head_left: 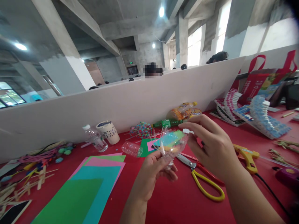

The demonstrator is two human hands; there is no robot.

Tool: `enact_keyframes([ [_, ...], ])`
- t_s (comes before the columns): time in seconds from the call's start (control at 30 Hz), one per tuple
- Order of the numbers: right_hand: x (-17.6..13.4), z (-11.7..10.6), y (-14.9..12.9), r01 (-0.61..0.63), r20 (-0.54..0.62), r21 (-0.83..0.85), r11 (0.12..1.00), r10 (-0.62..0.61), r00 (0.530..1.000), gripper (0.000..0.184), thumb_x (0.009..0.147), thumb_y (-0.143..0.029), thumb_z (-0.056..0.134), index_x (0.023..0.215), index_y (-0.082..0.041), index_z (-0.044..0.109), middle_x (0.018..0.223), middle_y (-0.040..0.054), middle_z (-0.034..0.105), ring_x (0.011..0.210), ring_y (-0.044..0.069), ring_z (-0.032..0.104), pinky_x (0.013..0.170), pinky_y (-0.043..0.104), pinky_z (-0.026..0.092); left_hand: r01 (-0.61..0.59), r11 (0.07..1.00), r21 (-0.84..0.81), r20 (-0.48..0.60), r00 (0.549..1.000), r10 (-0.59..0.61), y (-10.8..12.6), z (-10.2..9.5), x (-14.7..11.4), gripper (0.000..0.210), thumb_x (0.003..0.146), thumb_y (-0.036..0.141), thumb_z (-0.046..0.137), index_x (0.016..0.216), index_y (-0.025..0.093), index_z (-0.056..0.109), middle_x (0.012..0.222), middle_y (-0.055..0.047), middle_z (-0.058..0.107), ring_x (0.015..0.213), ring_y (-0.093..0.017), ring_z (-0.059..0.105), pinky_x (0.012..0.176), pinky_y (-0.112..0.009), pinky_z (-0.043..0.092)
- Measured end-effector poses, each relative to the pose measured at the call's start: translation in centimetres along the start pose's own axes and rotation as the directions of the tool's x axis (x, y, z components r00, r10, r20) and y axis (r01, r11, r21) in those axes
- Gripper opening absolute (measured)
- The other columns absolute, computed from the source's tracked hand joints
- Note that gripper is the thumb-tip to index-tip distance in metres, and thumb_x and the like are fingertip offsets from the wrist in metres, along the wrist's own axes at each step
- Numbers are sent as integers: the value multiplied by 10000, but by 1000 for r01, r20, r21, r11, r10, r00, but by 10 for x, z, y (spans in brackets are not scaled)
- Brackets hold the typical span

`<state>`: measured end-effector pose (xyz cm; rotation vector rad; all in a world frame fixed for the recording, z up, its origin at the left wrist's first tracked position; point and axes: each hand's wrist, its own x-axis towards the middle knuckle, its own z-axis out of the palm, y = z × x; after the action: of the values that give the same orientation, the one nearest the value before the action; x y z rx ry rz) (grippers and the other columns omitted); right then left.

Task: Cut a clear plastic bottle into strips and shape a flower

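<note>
A clear plastic bottle piece (174, 147), cut into thin strips that spread outward, is held up over the red table. My left hand (155, 171) is closed around its narrow lower end from below. At the upper right of the piece, my right hand (210, 146) has its fingers bent in a pinch on the plastic edge, beside a small white spot. Yellow-handled scissors (207, 185) lie open on the table just beneath my hands. Behind the piece are coloured paper sheets (149, 146) in green, pink and blue, partly hidden by it.
Stacked coloured paper (93, 183) covers the left front. A clear bottle (95, 138), a cup (108, 132) and a green bottle (168, 123) stand or lie along the white partition (130, 101). To the right are a yellow glue gun (247, 157) and its cord.
</note>
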<state>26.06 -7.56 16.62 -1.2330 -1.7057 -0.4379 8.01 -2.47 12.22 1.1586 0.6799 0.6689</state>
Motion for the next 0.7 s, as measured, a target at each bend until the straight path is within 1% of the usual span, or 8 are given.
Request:
enact_keyframes([
  [0.07,-1,0,1,-1,6,0,1000,1,1000,267,810,-62,473,1019,-125,627,957,100,547,867,193,533,744,339,468,6,1000,-6,-1,1000,-6,0,0,-1,216,805,330,616,874,129,574,657,-30,647,502,-116,619,512,-220,469],
  [0.27,0,3,0,-12,16,22,1000,11,1000,214,814,-61,474,955,-115,626,944,98,554,855,182,536,760,331,470,3,1000,-6,9,1000,-3,0,-1,-1,219,816,332,604,893,129,573,670,-31,650,516,-119,625,513,-221,473],
  [0.5,0,-1,-4,-12,14,68,998,11,1000,190,762,-59,501,909,-148,584,922,83,554,850,198,531,751,364,463,5,1000,-8,-10,1000,-5,1,1,0,249,794,353,624,874,124,571,655,-35,647,502,-118,610,505,-220,469],
  [0.6,2,-4,-8,-7,29,109,994,4,1000,145,763,-93,527,879,-173,559,911,71,549,837,198,523,755,377,454,-3,1000,-12,-18,1000,2,2,1,0,236,802,345,615,872,124,573,648,-38,648,496,-114,604,506,-214,461],
  [0.7,3,-5,-13,-29,49,205,978,19,999,107,801,-97,521,834,-197,535,889,49,543,834,182,517,762,361,448,-11,999,-33,-18,1000,11,0,0,1,226,814,342,598,860,122,577,653,-42,647,502,-118,610,511,-215,462],
])
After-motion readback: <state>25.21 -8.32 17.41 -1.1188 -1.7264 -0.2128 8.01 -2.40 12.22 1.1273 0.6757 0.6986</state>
